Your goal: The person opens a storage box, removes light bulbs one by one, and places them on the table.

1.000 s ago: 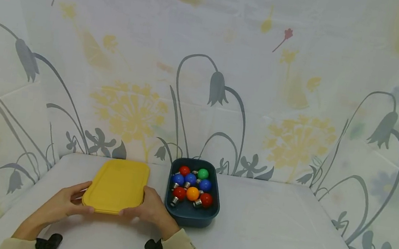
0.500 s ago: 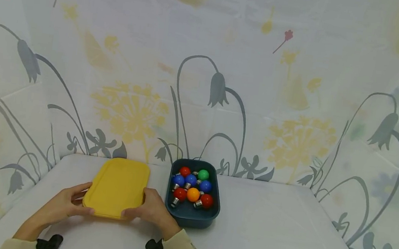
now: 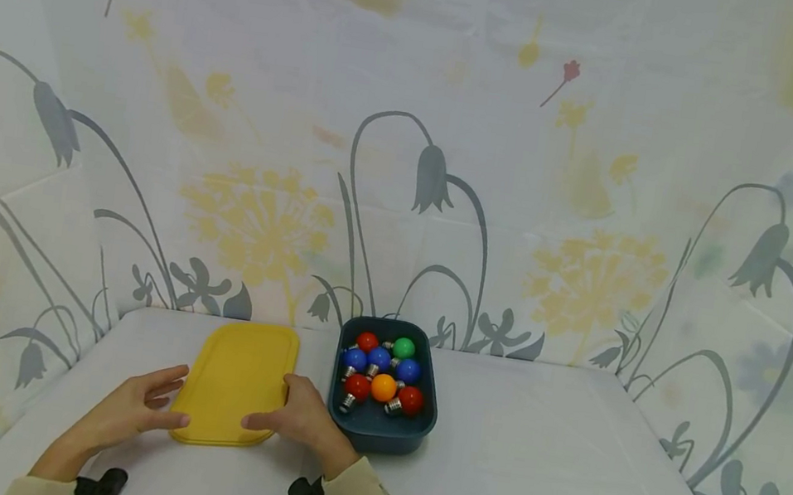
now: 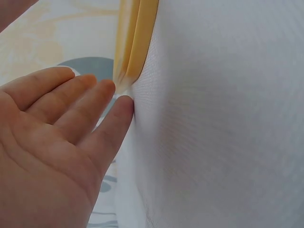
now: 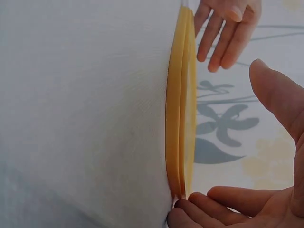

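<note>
A yellow rectangular lid (image 3: pixel 238 381) lies flat on the white table, left of the middle in the head view. My left hand (image 3: pixel 128 411) is beside its left edge, fingers straight and thumb apart from them. In the left wrist view the fingertips (image 4: pixel 108 88) come close to the lid's corner; whether they touch it is unclear. On the lid's other side is my right hand (image 3: pixel 304 419), with its thumb raised off the lid. The right wrist view has its fingertips (image 5: pixel 183 213) at the lid's edge, possibly touching it. Neither hand grips anything.
A dark blue rectangular container (image 3: pixel 382 440) stands to the right of my right hand. Several coloured light bulbs lie in it, among them an orange bulb (image 3: pixel 384 388) and a green bulb (image 3: pixel 403 349). A floral-printed cloth (image 3: pixel 521 214) hangs behind the white table (image 3: pixel 535 450).
The lid has come down onto the table and sits a little nearer to me. Both hands have let go of it, thumbs lifted away. The container has not moved.
</note>
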The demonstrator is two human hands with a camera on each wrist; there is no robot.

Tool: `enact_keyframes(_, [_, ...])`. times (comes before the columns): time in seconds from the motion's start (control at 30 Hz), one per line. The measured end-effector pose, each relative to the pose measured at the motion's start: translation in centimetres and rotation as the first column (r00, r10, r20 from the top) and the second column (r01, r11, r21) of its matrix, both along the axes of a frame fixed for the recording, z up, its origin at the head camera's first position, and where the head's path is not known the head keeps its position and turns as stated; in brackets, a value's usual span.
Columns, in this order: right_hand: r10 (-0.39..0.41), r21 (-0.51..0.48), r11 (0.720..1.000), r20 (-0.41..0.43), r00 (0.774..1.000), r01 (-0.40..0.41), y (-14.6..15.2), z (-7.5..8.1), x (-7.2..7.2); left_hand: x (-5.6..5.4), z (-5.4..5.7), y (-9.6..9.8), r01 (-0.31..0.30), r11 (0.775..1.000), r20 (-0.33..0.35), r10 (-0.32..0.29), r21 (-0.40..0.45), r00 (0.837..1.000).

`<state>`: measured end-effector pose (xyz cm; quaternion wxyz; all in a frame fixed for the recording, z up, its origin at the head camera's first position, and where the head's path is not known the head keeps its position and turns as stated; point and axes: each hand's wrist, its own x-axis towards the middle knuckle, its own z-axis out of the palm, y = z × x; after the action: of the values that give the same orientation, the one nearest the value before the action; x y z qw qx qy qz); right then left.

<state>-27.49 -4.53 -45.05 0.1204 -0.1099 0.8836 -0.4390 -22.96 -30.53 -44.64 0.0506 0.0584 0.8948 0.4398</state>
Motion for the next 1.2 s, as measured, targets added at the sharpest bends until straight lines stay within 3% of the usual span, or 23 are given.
enact_keyframes(0.33, [0.042,-0.034,0.998,-0.068,0.997,-0.045,0.5,1.6,0.6,0.0,0.2,0.4,0.002,1.0,-0.105,-0.005,-0.026,0.994])
enact_keyframes(0.67, [0.087,-0.109,0.988,-0.171,0.981,-0.106,2.6,3.7,1.2,0.3,1.5,2.4,0.026,0.999,-0.238,-0.033,-0.034,0.971])
enact_keyframes(1.03, [0.087,-0.103,0.988,-0.273,0.958,-0.119,6.6,4.4,1.1,0.8,2.3,5.4,0.093,0.996,-0.257,-0.09,0.002,0.962])
enact_keyframes(1.2, [0.097,-0.107,0.984,-0.332,0.938,-0.139,9.0,4.3,0.9,1.0,2.4,7.3,0.134,0.991,-0.286,-0.125,0.011,0.95])
